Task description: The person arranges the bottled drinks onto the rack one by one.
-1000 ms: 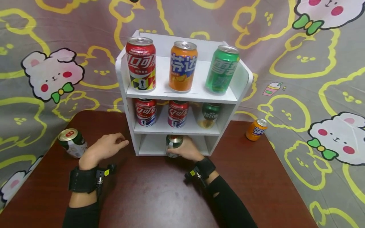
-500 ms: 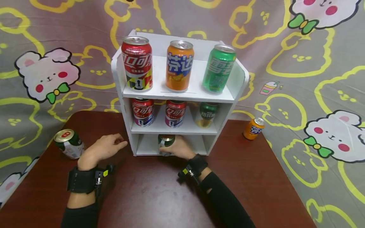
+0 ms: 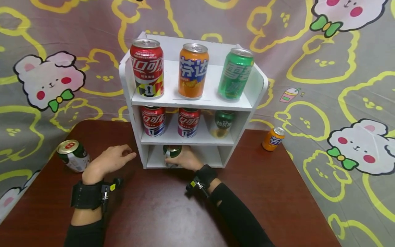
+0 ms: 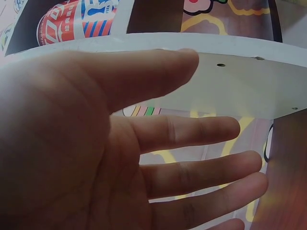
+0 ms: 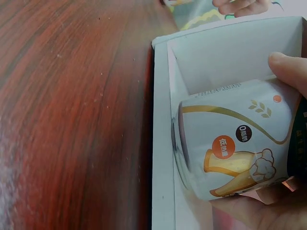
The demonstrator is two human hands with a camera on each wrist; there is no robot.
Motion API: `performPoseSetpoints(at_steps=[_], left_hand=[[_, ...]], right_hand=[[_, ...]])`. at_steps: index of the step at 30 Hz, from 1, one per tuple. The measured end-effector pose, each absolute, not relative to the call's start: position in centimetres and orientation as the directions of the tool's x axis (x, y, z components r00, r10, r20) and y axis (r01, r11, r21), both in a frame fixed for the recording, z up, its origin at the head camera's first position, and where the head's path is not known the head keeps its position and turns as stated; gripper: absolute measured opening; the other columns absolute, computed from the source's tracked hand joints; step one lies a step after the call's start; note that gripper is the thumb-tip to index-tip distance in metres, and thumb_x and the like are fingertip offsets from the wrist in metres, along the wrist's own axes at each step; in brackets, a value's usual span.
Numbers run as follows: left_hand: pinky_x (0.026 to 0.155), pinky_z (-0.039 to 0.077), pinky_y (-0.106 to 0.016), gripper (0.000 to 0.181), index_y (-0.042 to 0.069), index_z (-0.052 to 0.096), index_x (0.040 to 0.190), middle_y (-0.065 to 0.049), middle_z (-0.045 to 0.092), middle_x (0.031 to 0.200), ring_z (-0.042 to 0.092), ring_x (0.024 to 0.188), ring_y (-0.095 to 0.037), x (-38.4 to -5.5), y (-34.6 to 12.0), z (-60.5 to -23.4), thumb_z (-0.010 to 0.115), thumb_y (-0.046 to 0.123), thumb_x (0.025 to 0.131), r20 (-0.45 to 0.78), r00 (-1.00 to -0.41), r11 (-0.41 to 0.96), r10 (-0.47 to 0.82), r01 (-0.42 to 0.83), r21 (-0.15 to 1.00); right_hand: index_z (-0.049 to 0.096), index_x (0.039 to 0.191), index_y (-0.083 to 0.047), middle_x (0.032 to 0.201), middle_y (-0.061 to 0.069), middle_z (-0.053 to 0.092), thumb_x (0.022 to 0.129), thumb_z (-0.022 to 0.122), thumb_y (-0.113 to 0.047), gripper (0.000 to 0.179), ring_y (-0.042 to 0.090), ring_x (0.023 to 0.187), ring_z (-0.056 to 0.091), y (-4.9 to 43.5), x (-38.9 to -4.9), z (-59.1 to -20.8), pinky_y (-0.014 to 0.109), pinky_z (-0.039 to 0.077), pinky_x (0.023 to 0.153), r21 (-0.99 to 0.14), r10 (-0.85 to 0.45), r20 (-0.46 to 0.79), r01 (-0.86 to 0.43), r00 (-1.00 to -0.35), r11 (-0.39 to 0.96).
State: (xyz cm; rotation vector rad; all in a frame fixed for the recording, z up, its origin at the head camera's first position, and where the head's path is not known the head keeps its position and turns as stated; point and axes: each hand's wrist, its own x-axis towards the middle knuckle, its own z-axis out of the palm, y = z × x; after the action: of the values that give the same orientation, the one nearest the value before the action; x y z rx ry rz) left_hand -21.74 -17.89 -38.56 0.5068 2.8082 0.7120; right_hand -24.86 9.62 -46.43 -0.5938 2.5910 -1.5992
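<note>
On the bottom level of the white shelf (image 3: 197, 140), my right hand (image 3: 187, 159) grips a green and white drink can (image 3: 172, 151). The right wrist view shows this can (image 5: 240, 139) near the shelf's front edge, its printed beer glasses facing the camera and the thumb and fingers round its upper part. My left hand (image 3: 111, 160) hovers left of the shelf and holds nothing; in the left wrist view its fingers (image 4: 192, 132) are spread and relaxed. A similar green and white can (image 3: 73, 156) stands on the table beside the left wrist.
Top level: a red cola can (image 3: 147, 68), an orange soda can (image 3: 193, 71) and a green soda can (image 3: 236, 73). Middle level: two red cola cans (image 3: 188, 122) and a green can (image 3: 222, 124). A small orange can (image 3: 273, 139) stands right on the table (image 3: 172, 212).
My right hand has moved the gripped can leftward along the bottom level, from near its middle toward the left side. My left hand has stayed almost still; the view has shifted slightly.
</note>
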Motion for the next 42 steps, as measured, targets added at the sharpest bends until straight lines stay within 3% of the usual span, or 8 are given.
performPoseSetpoints(at_steps=[7, 14, 23, 36, 42], left_hand=[[0.075, 0.046, -0.051, 0.047, -0.008, 0.056, 0.115, -0.022, 0.061, 0.103, 0.058, 0.092, -0.036, -21.8, -18.0, -38.5, 0.053, 0.034, 0.096, -0.102, -0.92, 0.825, 0.377, 0.284, 0.488], [0.073, 0.047, -0.05, 0.048, -0.008, 0.056, 0.116, -0.022, 0.061, 0.103, 0.058, 0.091, -0.035, -21.8, -17.9, -38.6, 0.053, 0.035, 0.096, -0.112, -0.924, 0.829, 0.367, 0.269, 0.49], [0.073, 0.047, -0.051, 0.05, -0.008, 0.056, 0.116, -0.023, 0.061, 0.103, 0.059, 0.091, -0.035, -21.7, -17.8, -38.3, 0.052, 0.037, 0.096, -0.122, -0.925, 0.831, 0.36, 0.258, 0.493], [0.074, 0.047, -0.051, 0.05, -0.008, 0.055, 0.117, -0.023, 0.061, 0.104, 0.059, 0.092, -0.035, -21.4, -18.1, -38.0, 0.052, 0.038, 0.096, -0.119, -0.925, 0.83, 0.361, 0.261, 0.493], [0.074, 0.047, -0.05, 0.05, -0.007, 0.056, 0.116, -0.022, 0.061, 0.104, 0.058, 0.092, -0.035, -21.2, -18.2, -38.1, 0.052, 0.038, 0.096, -0.13, -0.928, 0.835, 0.35, 0.246, 0.492]], right_hand=[[0.053, 0.118, -0.005, 0.105, 0.004, 0.062, 0.069, 0.085, -0.012, 0.059, 0.013, 0.093, 0.06, 8.5, -25.2, -46.4, 0.024, 0.048, 0.082, -0.878, -0.335, 0.176, -0.302, -0.926, 0.373], [0.048, 0.123, -0.006, 0.108, 0.005, 0.059, 0.067, 0.086, -0.015, 0.069, 0.014, 0.096, 0.058, 7.5, -25.4, -46.1, 0.022, 0.046, 0.084, -0.838, -0.299, 0.196, -0.318, -0.934, 0.443], [0.053, 0.119, -0.006, 0.103, 0.002, 0.062, 0.07, 0.085, -0.024, 0.061, 0.012, 0.09, 0.059, 6.3, -24.5, -46.1, 0.023, 0.048, 0.078, -0.862, -0.214, 0.134, -0.22, -0.968, 0.457], [0.049, 0.123, -0.003, 0.106, 0.006, 0.062, 0.067, 0.087, -0.026, 0.072, 0.016, 0.093, 0.06, 3.8, -23.7, -46.3, 0.025, 0.048, 0.08, -0.82, -0.03, 0.248, -0.226, -0.968, 0.526], [0.046, 0.129, -0.004, 0.114, 0.005, 0.059, 0.068, 0.087, -0.023, 0.076, 0.017, 0.102, 0.057, 4.6, -24.0, -46.8, 0.026, 0.045, 0.088, -0.86, -0.112, 0.17, -0.203, -0.979, 0.468]])
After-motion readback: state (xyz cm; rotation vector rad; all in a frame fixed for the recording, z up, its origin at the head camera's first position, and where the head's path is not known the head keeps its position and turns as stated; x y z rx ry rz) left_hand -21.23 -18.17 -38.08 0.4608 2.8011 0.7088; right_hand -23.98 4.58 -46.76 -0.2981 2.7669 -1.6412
